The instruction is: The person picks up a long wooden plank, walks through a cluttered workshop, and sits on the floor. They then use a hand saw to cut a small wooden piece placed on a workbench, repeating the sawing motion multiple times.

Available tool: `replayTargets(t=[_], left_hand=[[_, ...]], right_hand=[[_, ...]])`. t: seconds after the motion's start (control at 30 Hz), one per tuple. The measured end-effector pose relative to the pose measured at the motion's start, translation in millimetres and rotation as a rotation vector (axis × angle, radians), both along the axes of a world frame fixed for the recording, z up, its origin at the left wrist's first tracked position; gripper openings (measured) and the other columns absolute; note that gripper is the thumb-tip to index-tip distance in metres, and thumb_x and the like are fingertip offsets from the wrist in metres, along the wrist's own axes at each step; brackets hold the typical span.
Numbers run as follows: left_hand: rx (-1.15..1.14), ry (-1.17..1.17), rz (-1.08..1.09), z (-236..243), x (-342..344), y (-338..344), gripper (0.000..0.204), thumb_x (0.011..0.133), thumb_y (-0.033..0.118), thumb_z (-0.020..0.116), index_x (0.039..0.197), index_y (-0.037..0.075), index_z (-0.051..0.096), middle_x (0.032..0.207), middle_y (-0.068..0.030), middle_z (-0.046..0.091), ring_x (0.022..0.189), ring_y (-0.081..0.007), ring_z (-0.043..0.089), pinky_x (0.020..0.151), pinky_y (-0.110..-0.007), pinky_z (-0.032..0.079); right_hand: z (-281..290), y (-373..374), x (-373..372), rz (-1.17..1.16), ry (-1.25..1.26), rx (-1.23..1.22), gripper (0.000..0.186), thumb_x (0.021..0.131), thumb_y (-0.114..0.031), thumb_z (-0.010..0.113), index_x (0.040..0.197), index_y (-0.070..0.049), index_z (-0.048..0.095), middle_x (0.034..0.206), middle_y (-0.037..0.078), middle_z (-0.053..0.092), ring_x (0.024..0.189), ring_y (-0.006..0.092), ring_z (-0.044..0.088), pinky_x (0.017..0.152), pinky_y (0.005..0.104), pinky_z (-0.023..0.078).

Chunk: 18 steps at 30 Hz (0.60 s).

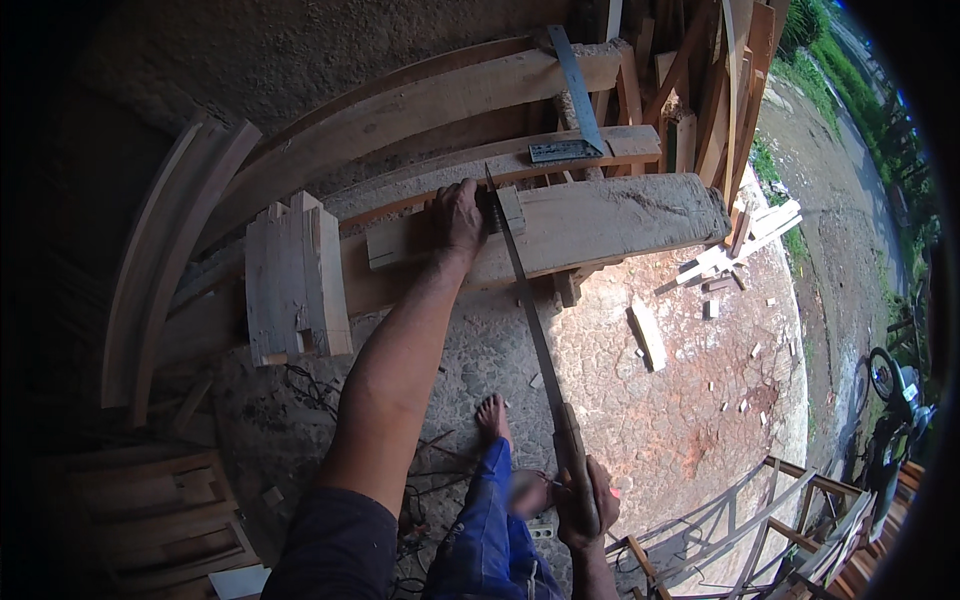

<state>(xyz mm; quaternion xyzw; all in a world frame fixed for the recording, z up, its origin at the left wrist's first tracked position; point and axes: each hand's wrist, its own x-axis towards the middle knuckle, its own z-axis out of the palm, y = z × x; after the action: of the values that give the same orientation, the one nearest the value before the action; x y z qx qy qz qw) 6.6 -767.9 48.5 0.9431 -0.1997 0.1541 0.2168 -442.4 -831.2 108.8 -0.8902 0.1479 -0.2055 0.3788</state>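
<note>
My right hand is wrapped round the wooden handle of a handsaw. The long, narrow blade slants away from me, its far part lying across a short wooden piece near that piece's right end. On the same piece my left hand presses down, fingers curled over its far edge just left of the blade. Beneath it is a thick, wide plank serving as a bench. Left of my hand, a stack of cut wooden blocks with notched ends lies across the plank.
A blue metal square rests on boards behind the plank. Long boards lean at the left, more timber at the back right. Offcuts and cables litter the floor. A wooden frame stands lower right; a motorcycle is beyond.
</note>
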Motion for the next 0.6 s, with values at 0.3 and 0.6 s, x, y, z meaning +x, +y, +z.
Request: replayTargets(t=[0.3, 0.6], left_hand=[[-0.039, 0.025, -0.023, 2, -45, -7, 0.013, 0.085, 0.008, 0.053, 0.096, 0.009, 0.060, 0.101, -0.0117, 0.066, 0.102, -0.0347, 0.060, 0.085, -0.053, 0.043], [0.029, 0.141, -0.034, 5, -36, -16, 0.021, 0.079, 0.006, 0.063, 0.100, 0.007, 0.061, 0.105, -0.0131, 0.068, 0.110, -0.0351, 0.060, 0.090, -0.056, 0.044]], right_hand=[[17, 2, -44, -0.037, 0.095, 0.071, 0.053, 0.083, -0.012, 0.075, 0.128, 0.009, 0.056, 0.105, 0.022, 0.070, 0.091, 0.0320, 0.073, 0.078, 0.0387, 0.057], [1, -24, 125, -0.028, -0.132, 0.279, 0.061, 0.083, -0.011, 0.076, 0.139, -0.011, 0.053, 0.109, 0.018, 0.070, 0.088, 0.0276, 0.074, 0.072, 0.0336, 0.056]])
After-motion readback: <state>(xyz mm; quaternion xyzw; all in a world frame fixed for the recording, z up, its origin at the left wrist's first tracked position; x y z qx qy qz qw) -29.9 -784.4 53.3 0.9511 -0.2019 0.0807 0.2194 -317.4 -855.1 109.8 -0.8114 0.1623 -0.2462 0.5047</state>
